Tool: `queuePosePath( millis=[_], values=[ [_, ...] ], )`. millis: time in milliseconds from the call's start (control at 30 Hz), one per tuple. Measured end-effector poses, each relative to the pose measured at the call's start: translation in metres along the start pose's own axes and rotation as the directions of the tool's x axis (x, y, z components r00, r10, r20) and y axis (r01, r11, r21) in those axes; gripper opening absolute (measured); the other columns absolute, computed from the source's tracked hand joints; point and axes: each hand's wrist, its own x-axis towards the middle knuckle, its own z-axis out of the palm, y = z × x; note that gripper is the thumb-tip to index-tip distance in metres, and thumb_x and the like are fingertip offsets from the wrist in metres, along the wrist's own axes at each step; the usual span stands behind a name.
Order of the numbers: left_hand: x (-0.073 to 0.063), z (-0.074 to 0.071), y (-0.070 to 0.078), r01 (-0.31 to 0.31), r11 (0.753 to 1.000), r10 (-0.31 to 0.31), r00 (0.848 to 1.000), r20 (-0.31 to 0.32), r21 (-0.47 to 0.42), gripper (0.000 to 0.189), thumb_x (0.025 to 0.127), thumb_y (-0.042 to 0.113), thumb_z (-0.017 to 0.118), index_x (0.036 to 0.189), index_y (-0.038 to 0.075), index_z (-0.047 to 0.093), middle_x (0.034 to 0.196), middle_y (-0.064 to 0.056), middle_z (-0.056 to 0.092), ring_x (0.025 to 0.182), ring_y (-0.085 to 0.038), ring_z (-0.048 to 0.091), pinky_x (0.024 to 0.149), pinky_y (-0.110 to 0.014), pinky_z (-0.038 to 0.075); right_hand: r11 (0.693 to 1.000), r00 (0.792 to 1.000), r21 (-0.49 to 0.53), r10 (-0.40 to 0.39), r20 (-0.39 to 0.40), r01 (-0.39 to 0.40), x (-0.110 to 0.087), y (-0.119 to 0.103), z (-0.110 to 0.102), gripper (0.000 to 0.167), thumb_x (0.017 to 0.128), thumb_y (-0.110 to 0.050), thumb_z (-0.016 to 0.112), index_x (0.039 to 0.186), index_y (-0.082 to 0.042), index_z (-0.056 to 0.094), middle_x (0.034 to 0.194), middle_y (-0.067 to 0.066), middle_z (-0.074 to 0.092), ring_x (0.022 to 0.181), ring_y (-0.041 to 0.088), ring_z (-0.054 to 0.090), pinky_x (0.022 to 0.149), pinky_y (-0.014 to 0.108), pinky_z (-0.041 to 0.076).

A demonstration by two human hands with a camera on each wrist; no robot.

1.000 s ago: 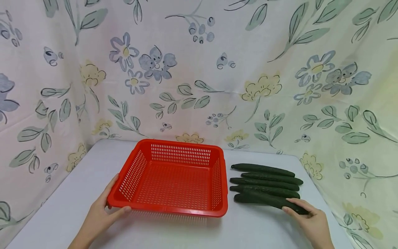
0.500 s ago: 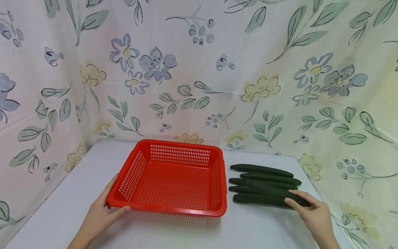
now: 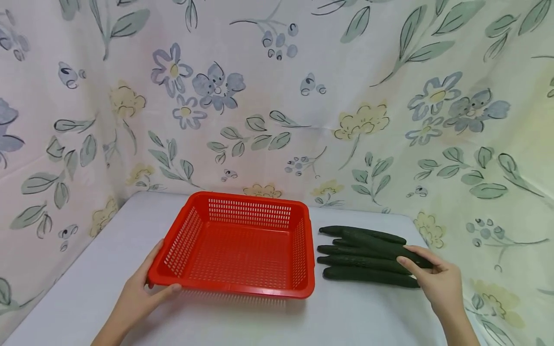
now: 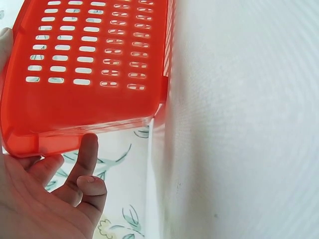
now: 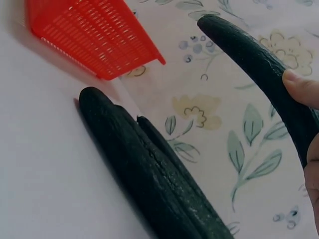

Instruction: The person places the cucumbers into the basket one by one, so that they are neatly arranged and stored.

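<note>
A red plastic basket (image 3: 229, 288) with slotted walls stands on the table. My left hand (image 3: 140, 290) grips its near left corner, thumb over the rim and fingers behind and under it; the left wrist view shows those fingers (image 4: 87, 158) below the rim. On the right, my right hand (image 3: 441, 278) pinches one end of a dark green cucumber (image 3: 374, 244), held slantwise above the others. In the right wrist view this cucumber (image 5: 249, 57) is clearly raised. Below it several more cucumbers (image 3: 368, 275) lie side by side, partly covered by the held one in the head view.
The white table (image 3: 259, 327) runs up to a flowered curtain (image 3: 268, 96) behind and at both sides. A narrow strip of tabletop separates the basket's right wall from the row of cucumbers.
My right hand has lifted the cucumber from the near side of the row and carried it up and away from me, over the others. The left hand stays on the basket corner.
</note>
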Motion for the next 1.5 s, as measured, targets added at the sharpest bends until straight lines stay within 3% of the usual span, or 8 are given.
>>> queuePosePath(
  millis=[133, 300, 533, 800, 1033, 1500],
  values=[
    [0.0, 0.0, 0.001, 0.009, 1.0, -0.009, 1.0, -0.003, 0.003, 0.113, 0.088, 0.04, 0.087, 0.173, 0.025, 0.014, 0.158, -0.026, 0.048, 0.114, -0.031, 0.056, 0.074, -0.027, 0.053, 1.0, 1.0, 0.007, -0.025, -0.013, 0.025, 0.003, -0.003, 0.002, 0.04, 0.087, -0.014, 0.09, 0.124, -0.004, 0.078, 0.106, -0.032, 0.07, 0.042, 0.005, 0.049, 0.041, 0.032, 0.034],
    [-0.001, -0.001, 0.001, 0.004, 1.0, -0.004, 1.0, 0.004, -0.003, 0.114, 0.088, 0.04, 0.087, 0.173, 0.025, 0.013, 0.159, -0.028, 0.047, 0.121, -0.038, 0.058, 0.076, -0.027, 0.055, 0.998, 0.998, 0.019, -0.054, -0.018, 0.054, 0.004, -0.003, 0.006, 0.039, 0.087, -0.011, 0.09, 0.122, -0.002, 0.078, 0.106, -0.029, 0.071, 0.038, 0.006, 0.037, 0.04, 0.031, 0.034],
    [0.0, -0.001, -0.001, 0.013, 1.0, -0.013, 1.0, 0.029, -0.015, 0.113, 0.089, 0.04, 0.086, 0.173, 0.025, 0.011, 0.163, -0.029, 0.042, 0.129, -0.045, 0.057, 0.08, -0.029, 0.055, 0.996, 0.996, 0.046, -0.08, 0.036, 0.079, 0.004, -0.004, 0.015, 0.039, 0.089, -0.01, 0.087, 0.125, 0.0, 0.076, 0.11, -0.03, 0.071, 0.039, 0.007, 0.045, 0.041, 0.033, 0.034],
    [-0.001, -0.002, 0.0, 0.003, 1.0, -0.003, 1.0, 0.015, -0.02, 0.113, 0.089, 0.039, 0.086, 0.173, 0.026, 0.011, 0.16, -0.029, 0.045, 0.123, -0.038, 0.057, 0.077, -0.028, 0.055, 0.992, 0.992, 0.082, -0.102, 0.072, 0.096, 0.008, -0.009, 0.026, 0.037, 0.089, -0.009, 0.087, 0.123, -0.001, 0.077, 0.111, -0.028, 0.071, 0.041, 0.004, 0.043, 0.04, 0.034, 0.032],
    [-0.001, -0.002, 0.0, 0.007, 1.0, -0.007, 1.0, 0.018, -0.017, 0.114, 0.088, 0.04, 0.087, 0.173, 0.027, 0.011, 0.161, -0.029, 0.044, 0.125, -0.041, 0.057, 0.078, -0.029, 0.055, 0.988, 0.988, 0.089, -0.131, 0.083, 0.124, 0.012, -0.016, 0.044, 0.038, 0.087, -0.01, 0.089, 0.122, -0.001, 0.078, 0.108, -0.028, 0.072, 0.041, 0.006, 0.035, 0.041, 0.031, 0.034],
    [-0.001, -0.001, 0.0, -0.005, 1.0, 0.005, 1.0, 0.009, -0.024, 0.114, 0.088, 0.04, 0.087, 0.172, 0.029, 0.012, 0.162, -0.028, 0.043, 0.127, -0.041, 0.057, 0.079, -0.029, 0.055, 0.98, 0.976, 0.124, -0.17, 0.138, 0.153, 0.019, -0.031, 0.078, 0.038, 0.088, -0.017, 0.089, 0.121, -0.002, 0.078, 0.11, -0.024, 0.072, 0.047, 0.004, 0.035, 0.045, 0.028, 0.037]
  ],
)
